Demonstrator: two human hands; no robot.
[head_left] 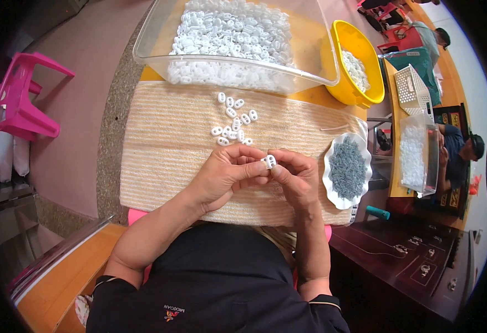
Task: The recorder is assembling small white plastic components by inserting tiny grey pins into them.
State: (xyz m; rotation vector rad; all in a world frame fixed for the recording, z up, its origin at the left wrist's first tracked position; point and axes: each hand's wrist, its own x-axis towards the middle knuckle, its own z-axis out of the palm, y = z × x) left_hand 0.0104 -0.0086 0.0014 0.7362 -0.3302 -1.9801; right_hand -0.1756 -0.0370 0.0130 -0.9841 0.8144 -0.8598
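Your left hand [221, 173] and right hand [298, 178] both pinch a small white oval two-holed plastic piece [271, 160]; steady it with its holes uncovered.

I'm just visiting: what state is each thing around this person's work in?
Left hand: closed, thumb and finger pinching.
Right hand: closed, pinching too.
Held white piece: gripped between both hands.
Loose white pieces: scattered on the towel.
Towel: spread out.
Clear bin: open, holding many white pieces.
Yellow basin: open, partly filled with whitish pieces.
Scalloped dish: heaped with small grey pieces.
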